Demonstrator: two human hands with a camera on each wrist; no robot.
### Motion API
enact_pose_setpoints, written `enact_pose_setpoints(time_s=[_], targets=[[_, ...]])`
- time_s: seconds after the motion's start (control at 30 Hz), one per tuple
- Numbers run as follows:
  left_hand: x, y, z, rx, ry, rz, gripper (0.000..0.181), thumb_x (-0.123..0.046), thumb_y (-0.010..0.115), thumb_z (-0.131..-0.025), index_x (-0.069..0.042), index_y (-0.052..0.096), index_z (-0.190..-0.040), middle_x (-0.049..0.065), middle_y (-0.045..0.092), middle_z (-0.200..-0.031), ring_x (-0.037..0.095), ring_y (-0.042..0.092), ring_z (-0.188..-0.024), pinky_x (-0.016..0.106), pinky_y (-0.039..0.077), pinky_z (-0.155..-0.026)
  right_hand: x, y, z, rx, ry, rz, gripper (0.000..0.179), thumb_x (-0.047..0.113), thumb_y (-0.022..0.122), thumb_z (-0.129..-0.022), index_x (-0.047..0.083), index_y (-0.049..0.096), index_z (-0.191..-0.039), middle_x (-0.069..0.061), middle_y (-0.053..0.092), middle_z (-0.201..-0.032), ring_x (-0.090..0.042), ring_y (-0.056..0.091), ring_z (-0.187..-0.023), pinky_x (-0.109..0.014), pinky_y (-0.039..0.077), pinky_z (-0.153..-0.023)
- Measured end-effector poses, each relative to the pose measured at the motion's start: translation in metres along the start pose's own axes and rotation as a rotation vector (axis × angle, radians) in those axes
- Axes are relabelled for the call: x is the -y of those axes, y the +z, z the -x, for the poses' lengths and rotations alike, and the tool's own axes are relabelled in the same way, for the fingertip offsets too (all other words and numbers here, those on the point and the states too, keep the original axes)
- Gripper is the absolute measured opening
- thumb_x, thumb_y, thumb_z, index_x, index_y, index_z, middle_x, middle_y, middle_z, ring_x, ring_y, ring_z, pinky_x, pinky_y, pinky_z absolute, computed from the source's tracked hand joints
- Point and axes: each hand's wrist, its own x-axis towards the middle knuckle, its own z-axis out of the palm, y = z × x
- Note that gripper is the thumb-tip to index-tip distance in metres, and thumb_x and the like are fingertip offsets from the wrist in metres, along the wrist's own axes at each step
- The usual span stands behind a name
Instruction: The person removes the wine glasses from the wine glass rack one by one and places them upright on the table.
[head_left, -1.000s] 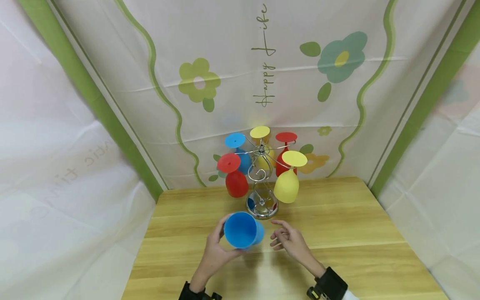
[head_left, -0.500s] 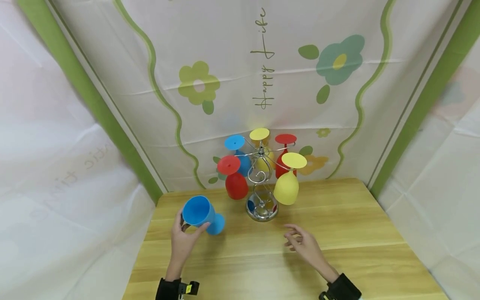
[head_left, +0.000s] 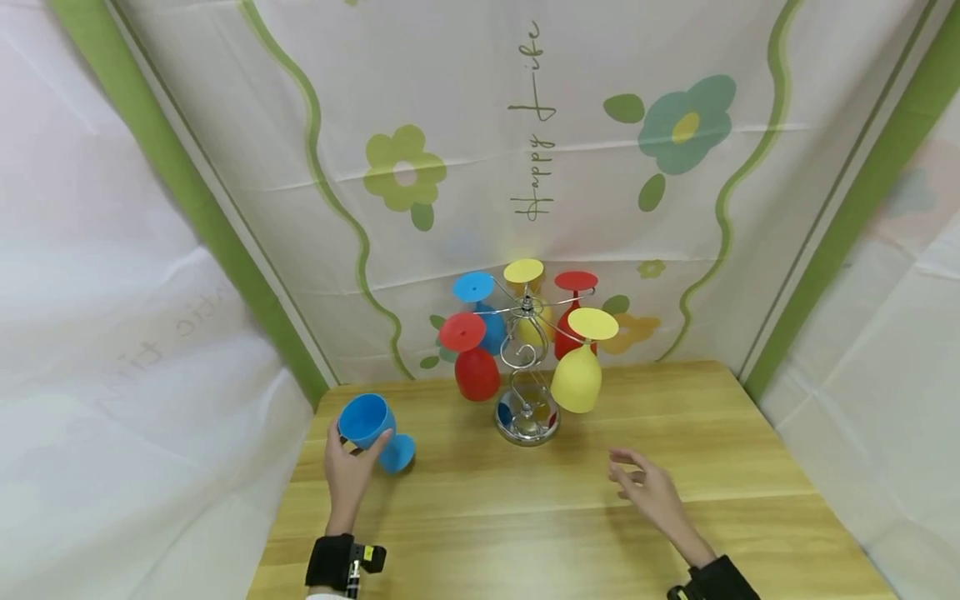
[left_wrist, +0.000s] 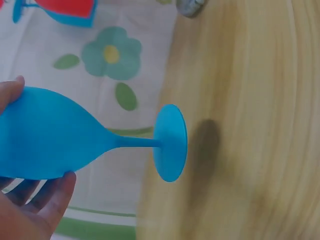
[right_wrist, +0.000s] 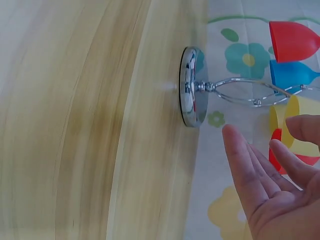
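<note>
My left hand (head_left: 348,475) grips a blue goblet (head_left: 367,419) by its bowl at the left of the table, mouth up and foot down. In the left wrist view the goblet's foot (left_wrist: 170,143) hangs just above the wood, its shadow beside it. My right hand (head_left: 651,492) hovers over the right side of the table, fingers loosely extended, holding nothing. Between the hands, farther back, stands a chrome glass rack (head_left: 527,417). Upside down on its arms hang a red goblet (head_left: 477,373), a yellow goblet (head_left: 577,379) and several others in blue, yellow and red.
The wooden table (head_left: 495,533) meets a patterned fabric backdrop (head_left: 465,208) behind the rack. Fabric sides rise at left and right. In the right wrist view, the rack's round base (right_wrist: 192,87) stands on the wood near the backdrop.
My left hand has carried the blue goblet leftward, away from the front of the rack. My right hand has drawn off to the right. The hanging goblets stay in place.
</note>
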Motion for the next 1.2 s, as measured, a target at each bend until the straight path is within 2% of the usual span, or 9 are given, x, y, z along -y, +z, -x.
enact_pose_setpoints(time_s=[0.07, 0.23, 0.4, 0.53, 0.73, 0.93, 1.03, 1.13, 1.2], targets=[[0.008, 0.005, -0.005, 0.002, -0.004, -0.018, 0.087, -0.022, 0.087, -0.082, -0.004, 0.039, -0.153, 0.024, 0.051, -0.147, 0.045, 0.051, -0.133, 0.064, 0.054, -0.097, -0.001, -0.004, 0.000, -0.004, 0.002, 0.003, 0.039, 0.011, 0.063, -0.102, -0.007, 0.057, -0.135, -0.034, 0.061, -0.131, -0.036, 0.075, -0.095, -0.033, 0.065, -0.070], [0.025, 0.016, -0.007, 0.014, -0.052, 0.006, 0.091, -0.023, 0.086, -0.083, -0.005, 0.033, -0.154, 0.026, 0.046, -0.150, 0.048, 0.045, -0.139, 0.071, 0.043, -0.107, -0.002, -0.013, 0.001, -0.020, -0.020, 0.039, 0.036, 0.010, 0.062, -0.102, -0.008, 0.058, -0.133, -0.034, 0.061, -0.131, -0.035, 0.075, -0.094, -0.032, 0.065, -0.069], [0.026, 0.019, -0.009, 0.024, -0.120, 0.034, 0.098, -0.028, 0.083, -0.086, -0.009, 0.020, -0.158, 0.029, 0.039, -0.154, 0.050, 0.038, -0.143, 0.075, 0.030, -0.113, -0.001, -0.020, 0.000, -0.029, -0.043, 0.052, 0.036, 0.008, 0.062, -0.102, -0.009, 0.057, -0.133, -0.035, 0.060, -0.131, -0.035, 0.075, -0.092, -0.032, 0.065, -0.069], [0.025, 0.021, -0.011, 0.021, -0.120, 0.031, 0.097, -0.025, 0.083, -0.085, -0.007, 0.021, -0.158, 0.030, 0.039, -0.154, 0.051, 0.038, -0.142, 0.074, 0.031, -0.113, 0.000, -0.027, -0.003, -0.031, -0.052, 0.070, 0.036, 0.008, 0.060, -0.102, -0.011, 0.056, -0.133, -0.037, 0.060, -0.130, -0.039, 0.074, -0.094, -0.031, 0.065, -0.069], [0.026, 0.024, -0.014, 0.004, -0.099, 0.034, 0.093, -0.023, 0.084, -0.085, -0.007, 0.027, -0.157, 0.026, 0.042, -0.153, 0.048, 0.040, -0.142, 0.073, 0.032, -0.114, 0.008, -0.047, -0.018, -0.015, -0.055, 0.129, 0.042, 0.017, 0.056, -0.106, -0.008, 0.052, -0.139, -0.034, 0.058, -0.134, -0.041, 0.071, -0.103, -0.030, 0.064, -0.075], [0.026, 0.023, -0.016, 0.019, -0.102, 0.037, 0.095, -0.027, 0.083, -0.086, -0.007, 0.024, -0.158, 0.027, 0.040, -0.155, 0.049, 0.038, -0.143, 0.074, 0.030, -0.114, 0.027, -0.073, -0.040, -0.059, -0.154, 0.169, 0.043, 0.012, 0.056, -0.106, -0.010, 0.048, -0.142, -0.035, 0.058, -0.132, -0.039, 0.071, -0.101, -0.033, 0.065, -0.076], [0.026, 0.020, -0.014, 0.030, -0.102, 0.035, 0.095, -0.026, 0.082, -0.087, -0.006, 0.022, -0.159, 0.028, 0.039, -0.155, 0.050, 0.037, -0.143, 0.074, 0.030, -0.114, 0.039, -0.081, -0.047, -0.116, -0.213, 0.192, 0.044, 0.009, 0.058, -0.104, -0.009, 0.048, -0.143, -0.034, 0.059, -0.130, -0.043, 0.070, -0.100, -0.027, 0.064, -0.074], [0.028, 0.017, -0.012, 0.039, -0.098, 0.029, 0.095, -0.024, 0.080, -0.089, -0.006, 0.019, -0.159, 0.029, 0.037, -0.155, 0.050, 0.036, -0.143, 0.074, 0.029, -0.114, 0.051, -0.086, -0.053, -0.183, -0.267, 0.241, 0.047, 0.007, 0.059, -0.103, -0.008, 0.046, -0.145, -0.035, 0.058, -0.133, -0.048, 0.067, -0.104, -0.011, 0.057, -0.075], [0.030, 0.016, -0.011, 0.047, -0.094, 0.022, 0.095, -0.024, 0.079, -0.089, -0.005, 0.018, -0.159, 0.029, 0.036, -0.155, 0.051, 0.036, -0.143, 0.074, 0.029, -0.114, 0.059, -0.090, -0.057, -0.240, -0.307, 0.267, 0.049, 0.006, 0.060, -0.102, -0.008, 0.045, -0.147, -0.034, 0.057, -0.137, -0.041, 0.067, -0.109, -0.002, 0.049, -0.078]])
